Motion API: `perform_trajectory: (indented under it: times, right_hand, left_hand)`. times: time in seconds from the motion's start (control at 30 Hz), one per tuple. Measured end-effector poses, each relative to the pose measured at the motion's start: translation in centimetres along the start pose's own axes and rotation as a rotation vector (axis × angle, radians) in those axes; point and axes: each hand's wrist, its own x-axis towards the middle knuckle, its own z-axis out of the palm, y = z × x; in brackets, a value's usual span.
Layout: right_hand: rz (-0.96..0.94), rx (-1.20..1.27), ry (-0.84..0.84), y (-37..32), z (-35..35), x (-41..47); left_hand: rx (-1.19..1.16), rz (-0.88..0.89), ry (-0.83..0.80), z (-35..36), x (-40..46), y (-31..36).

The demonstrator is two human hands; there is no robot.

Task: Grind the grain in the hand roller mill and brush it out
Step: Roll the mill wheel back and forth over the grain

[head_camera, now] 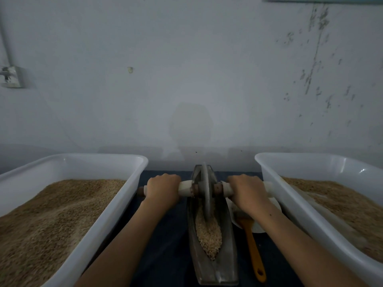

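Both hands wrap the axle handles: left hand (163, 186), right hand (245, 190), wheel (205, 189) between them at the far end of the trough (226, 255). I read the trough's long axis as running toward me; grain (208, 235) lies nearer. Brush (251, 243) sits right. Left tub (116, 212) and right tub (294, 206) hold grain.

There is only one view, from the camera on my head. It looks forward and a little down, close over my left hand (163, 186) and my right hand (246, 189). Beyond my hands it faces the wall (186, 69), which fills the upper half.
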Motion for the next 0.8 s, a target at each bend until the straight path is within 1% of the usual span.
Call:
perform_trajectory:
  times: [0.07,0.13,0.2,0.3,0.37,0.47,0.53,0.6,0.67,0.73,0.8]
  right_hand:
    - [0.007,-0.026,-0.071,0.0,-0.5,0.1]
    - [0.016,-0.052,-0.178,0.0,-1.2,0.1]
    - [0.007,-0.066,-0.305,0.0,-2.0,0.2]
    - [-0.012,-0.072,-0.459,0.1,-2.8,0.2]
    - [-0.011,-0.073,-0.512,0.1,-3.0,0.2]
    - [-0.01,-0.08,-0.522,0.2,-2.8,0.4]
    - [-0.005,-0.061,-0.502,0.3,-2.5,0.4]
    - [-0.003,-0.047,-0.431,0.4,-2.1,0.5]
    - [0.016,-0.017,-0.325,0.5,-1.5,0.5]
    - [0.035,0.02,-0.226,0.5,-0.8,0.4]
    - [0.044,0.046,-0.173,0.4,-0.5,0.4]
  left_hand:
    - [0.011,0.016,-0.057,-0.2,0.1,-0.1]
    - [0.017,0.023,-0.167,-0.7,0.0,-0.2]
    - [-0.016,0.027,-0.315,-1.3,-0.1,-0.4]
    - [-0.146,0.065,-0.54,-2.0,-0.2,-0.7]
    - [-0.187,0.074,-0.581,-2.2,-0.3,-0.8]
    - [-0.178,0.064,-0.557,-2.2,-0.3,-0.6]
    - [-0.1,0.046,-0.474,-2.0,-0.4,-0.3]
    - [-0.004,0.025,-0.331,-1.9,-0.5,-0.1]
    - [0.045,0.012,-0.201,-1.6,-0.4,0.2]
    - [0.073,-0.002,-0.109,-1.2,-0.3,0.4]
    - [0.099,-0.003,-0.051,-1.0,-0.2,0.5]
